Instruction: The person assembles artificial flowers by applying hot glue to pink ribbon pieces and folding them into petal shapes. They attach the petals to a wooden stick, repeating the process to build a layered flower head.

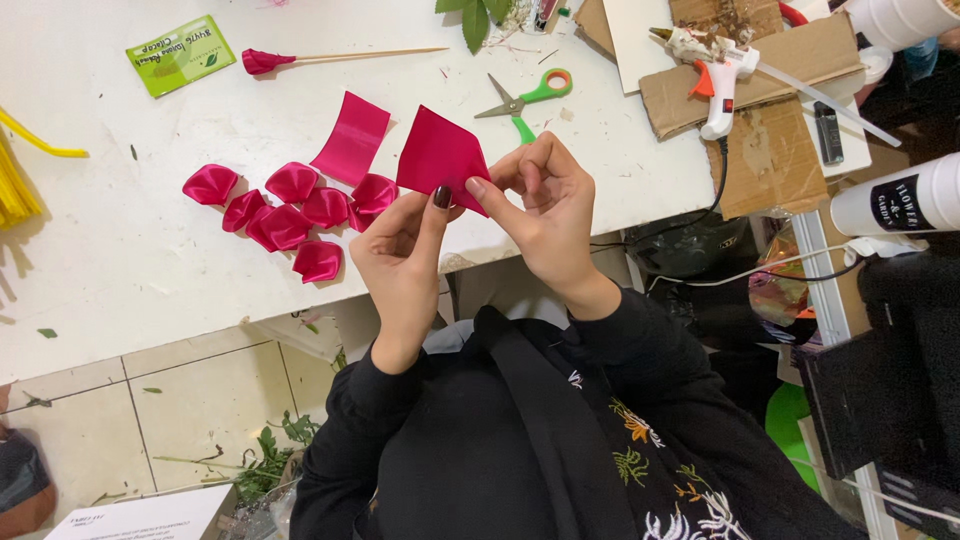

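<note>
Head view: both hands hold a pink ribbon piece (438, 155) up just above the edge of the white worktop (120, 250). The left hand (400, 255) pinches its lower edge with thumb and fingers, and the right hand (545, 205) pinches its right corner with bent fingers. The ribbon looks thin, light, soft and a bit slippery, so edges are good places to hold. Folded pink petals (285, 210) lie near.

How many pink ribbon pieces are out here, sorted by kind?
Folded pink satin ribbon petals on the white table: 7
Flat pink satin ribbon rectangle on the table: 1
Pink satin ribbon piece pinched by left hand and right hand: 1
Pink bud on wooden stick: 1
Total: 10
</note>
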